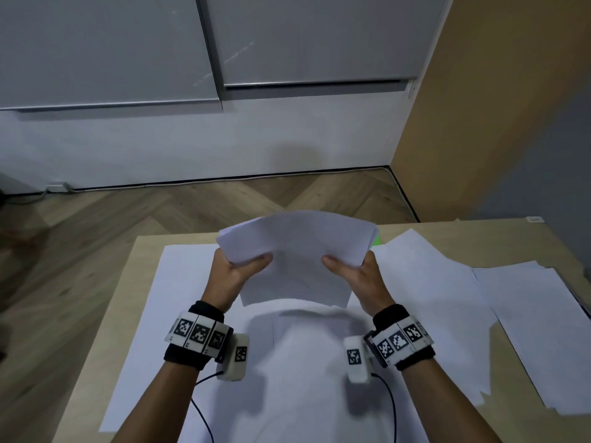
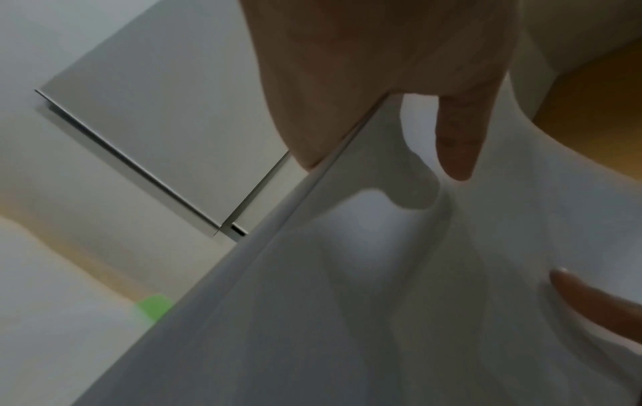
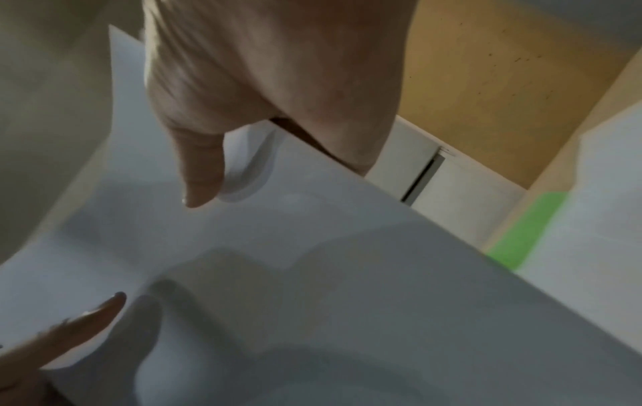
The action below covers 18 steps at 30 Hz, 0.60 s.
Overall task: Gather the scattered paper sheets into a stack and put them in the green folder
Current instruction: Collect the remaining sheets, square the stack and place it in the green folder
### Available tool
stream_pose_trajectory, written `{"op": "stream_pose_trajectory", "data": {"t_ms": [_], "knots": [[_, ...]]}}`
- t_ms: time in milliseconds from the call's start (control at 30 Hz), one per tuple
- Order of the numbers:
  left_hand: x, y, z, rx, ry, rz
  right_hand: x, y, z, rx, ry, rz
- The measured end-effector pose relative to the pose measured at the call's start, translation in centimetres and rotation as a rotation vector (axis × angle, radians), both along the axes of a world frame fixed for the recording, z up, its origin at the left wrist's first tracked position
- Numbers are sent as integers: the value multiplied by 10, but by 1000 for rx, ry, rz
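A stack of white paper sheets (image 1: pixel 295 254) is held up off the table, bowed across its width. My left hand (image 1: pixel 238 271) grips its left edge with the thumb on top. My right hand (image 1: pixel 355 271) grips the right edge the same way. The wrist views show each thumb lying on the stack (image 2: pixel 382 274) (image 3: pixel 312 261) with the fingers underneath. Only a small corner of the green folder (image 1: pixel 378 240) shows behind the stack, also seen as a green patch (image 2: pixel 154 306) (image 3: pixel 528 230). More loose sheets (image 1: pixel 473 302) lie spread on the right of the table.
A large white sheet (image 1: pixel 179 314) covers the wooden table (image 1: pixel 96 346) under my arms. The table's left edge drops to a wood floor (image 1: pixel 128 206). A white wall and grey cabinet doors (image 1: pixel 287 43) stand behind.
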<state>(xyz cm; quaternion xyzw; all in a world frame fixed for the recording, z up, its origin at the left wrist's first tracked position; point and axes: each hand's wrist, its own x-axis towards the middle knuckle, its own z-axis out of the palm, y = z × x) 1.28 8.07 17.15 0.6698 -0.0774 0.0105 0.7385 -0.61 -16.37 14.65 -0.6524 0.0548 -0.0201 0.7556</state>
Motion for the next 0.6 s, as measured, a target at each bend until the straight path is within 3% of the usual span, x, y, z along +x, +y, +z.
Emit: {"op": "stream_pose_trajectory", "data": {"t_ms": [367,467,600], "knots": [[-7,9,-80,81,307,35,-10,17,-67,-78,252,-56],[-10,7,-81,77,296,61,-5,20,-69,-109,298,-121],[-8,10,-61,25,170,21,-5,15,-51,-94,166,-109]]}}
